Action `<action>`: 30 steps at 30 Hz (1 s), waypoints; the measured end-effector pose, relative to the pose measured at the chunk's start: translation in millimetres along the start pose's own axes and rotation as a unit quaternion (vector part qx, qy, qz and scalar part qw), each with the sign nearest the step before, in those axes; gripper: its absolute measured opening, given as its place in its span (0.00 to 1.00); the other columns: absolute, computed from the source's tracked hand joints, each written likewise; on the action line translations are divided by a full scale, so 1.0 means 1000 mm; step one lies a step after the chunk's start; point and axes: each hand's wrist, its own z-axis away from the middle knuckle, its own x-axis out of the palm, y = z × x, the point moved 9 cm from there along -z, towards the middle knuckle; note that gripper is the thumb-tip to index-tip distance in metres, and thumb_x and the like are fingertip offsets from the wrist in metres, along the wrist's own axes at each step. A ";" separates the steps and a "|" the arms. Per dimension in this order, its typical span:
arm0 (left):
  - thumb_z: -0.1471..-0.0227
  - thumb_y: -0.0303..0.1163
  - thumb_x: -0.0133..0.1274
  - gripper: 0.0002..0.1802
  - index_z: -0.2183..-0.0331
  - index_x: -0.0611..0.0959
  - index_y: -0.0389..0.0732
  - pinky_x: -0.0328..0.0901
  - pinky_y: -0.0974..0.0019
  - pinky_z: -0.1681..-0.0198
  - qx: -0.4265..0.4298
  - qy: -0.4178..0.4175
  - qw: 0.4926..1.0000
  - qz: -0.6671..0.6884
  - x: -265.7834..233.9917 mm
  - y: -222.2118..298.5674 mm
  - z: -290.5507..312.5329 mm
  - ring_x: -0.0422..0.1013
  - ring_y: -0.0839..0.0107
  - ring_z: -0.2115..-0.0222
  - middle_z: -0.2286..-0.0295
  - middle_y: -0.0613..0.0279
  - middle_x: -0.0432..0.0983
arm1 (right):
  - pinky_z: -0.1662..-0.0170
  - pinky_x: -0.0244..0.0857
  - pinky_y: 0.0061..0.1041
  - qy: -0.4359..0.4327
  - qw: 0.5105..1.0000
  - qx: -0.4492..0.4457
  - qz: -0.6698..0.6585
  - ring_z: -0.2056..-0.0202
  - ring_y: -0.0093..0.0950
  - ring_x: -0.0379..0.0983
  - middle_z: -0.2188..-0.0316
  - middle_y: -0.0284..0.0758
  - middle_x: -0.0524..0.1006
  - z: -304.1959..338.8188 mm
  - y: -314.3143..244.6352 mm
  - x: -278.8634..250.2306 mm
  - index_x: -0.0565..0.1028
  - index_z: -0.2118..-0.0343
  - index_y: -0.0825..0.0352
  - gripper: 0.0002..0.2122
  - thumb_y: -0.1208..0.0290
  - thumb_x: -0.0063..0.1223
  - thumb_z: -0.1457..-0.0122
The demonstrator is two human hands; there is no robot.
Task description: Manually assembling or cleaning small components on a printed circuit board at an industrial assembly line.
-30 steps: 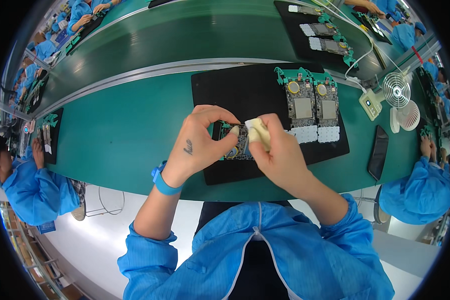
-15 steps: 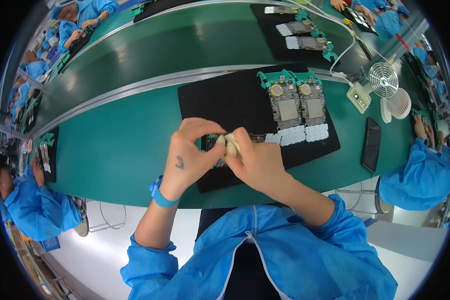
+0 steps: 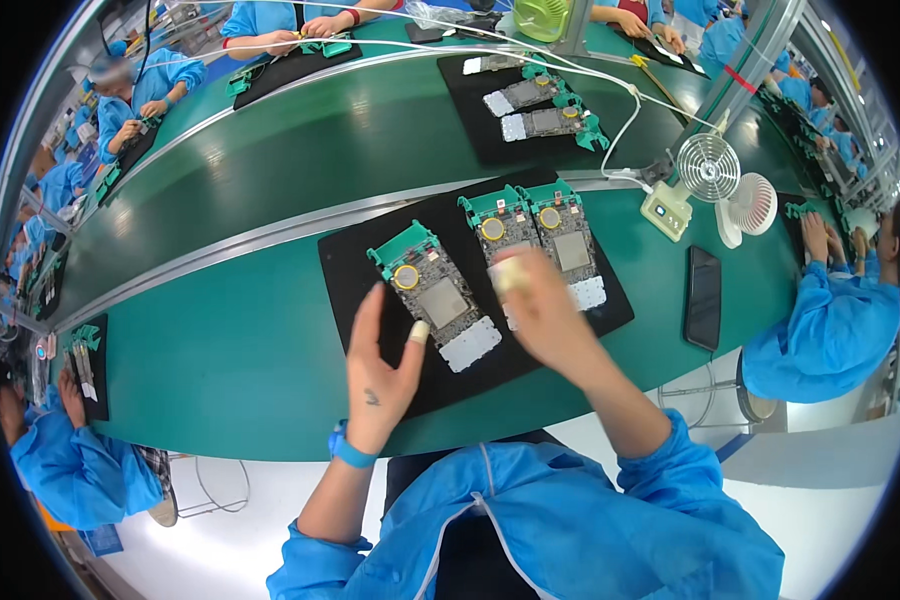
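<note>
A circuit board [image 3: 444, 302] with a green plastic end piece, a round yellow-rimmed part and a white lower end lies tilted on the black mat [image 3: 345, 290]. My left hand [image 3: 378, 385] is open along its left edge, index finger and thumb spread. A pale finger cot covers the thumb tip; I cannot tell whether the fingers touch the board. My right hand [image 3: 550, 320], blurred by motion, is over a second circuit board [image 3: 494, 229] and covers much of it. Its fingertips wear pale cots. A third circuit board [image 3: 573, 250] lies close alongside on the right.
A black phone [image 3: 703, 298] lies right of the mat on the green table [image 3: 210, 340]. Behind it stand a small fan [image 3: 708, 166] and a second fan [image 3: 750, 205]. Beyond a metal rail, another black mat [image 3: 470, 120] bears several boards. Co-workers in blue sit on both sides.
My hands, earlier together with pale finger cots between their fingertips, have parted. The left has moved beside the nearest board, now uncovered; the right is over the middle board. The view has shifted.
</note>
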 end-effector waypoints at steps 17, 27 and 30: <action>0.37 0.45 0.34 0.28 0.51 0.66 0.27 0.69 0.61 0.54 -0.505 -0.305 0.599 0.541 0.117 0.026 0.107 0.72 0.52 0.58 0.59 0.39 0.73 | 0.67 0.63 0.17 -0.097 0.902 0.359 -0.219 0.67 0.18 0.67 0.64 0.33 0.72 0.022 0.132 -0.017 0.64 0.51 0.71 0.15 0.70 0.43 0.40; 0.39 0.32 0.35 0.19 0.57 0.64 0.21 0.68 0.59 0.49 -0.357 0.005 0.684 0.636 0.025 -0.083 -0.047 0.69 0.48 0.54 0.56 0.29 0.67 | 0.60 0.70 0.25 -0.134 0.877 0.255 -0.383 0.64 0.29 0.74 0.60 0.41 0.71 -0.008 0.090 0.036 0.64 0.57 0.71 0.10 0.73 0.39 0.39; 0.41 0.29 0.36 0.24 0.52 0.58 0.15 0.60 0.57 0.42 -0.310 0.057 0.697 0.644 -0.015 -0.123 -0.117 0.62 0.49 0.47 0.49 0.30 0.58 | 0.61 0.70 0.26 -0.126 0.875 0.276 -0.378 0.64 0.29 0.74 0.60 0.42 0.71 -0.004 0.106 0.034 0.64 0.58 0.72 0.09 0.74 0.38 0.39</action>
